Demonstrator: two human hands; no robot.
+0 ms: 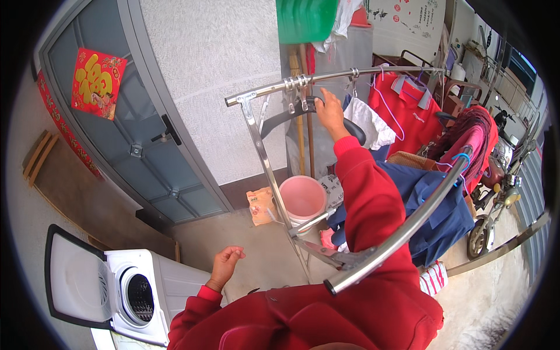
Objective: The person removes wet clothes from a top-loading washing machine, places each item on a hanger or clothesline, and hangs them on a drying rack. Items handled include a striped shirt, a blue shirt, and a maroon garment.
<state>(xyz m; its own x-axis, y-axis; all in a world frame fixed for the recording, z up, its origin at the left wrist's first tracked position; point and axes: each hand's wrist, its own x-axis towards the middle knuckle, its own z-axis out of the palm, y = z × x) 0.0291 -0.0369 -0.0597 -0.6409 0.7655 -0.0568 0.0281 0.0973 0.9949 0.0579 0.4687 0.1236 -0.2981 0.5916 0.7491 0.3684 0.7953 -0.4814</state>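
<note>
My right hand [330, 111] reaches to the far rail of a metal drying rack [267, 170], at the neck of a wide black hanger [280, 120]. Its fingertips are beside the neck; whether they grip it I cannot tell. Several metal hooks [302, 83] sit on that rail. Farther right hang a grey-white cloth [367, 122] and a red collared shirt [413, 105], with a lilac hanger [391, 111] between them. Dark blue garments [442, 210] hang on the near rail [402, 232]. My left hand [227, 262] is low on the left, fingers curled, with nothing visible in it.
A washing machine [162, 271] with its lid [76, 275] raised stands at lower left, below a grey door [153, 162]. A pink basin [302, 197] and an orange bag [261, 205] are by the rack's foot. Brooms [297, 144] lean behind; a motorcycle [485, 236] is at right.
</note>
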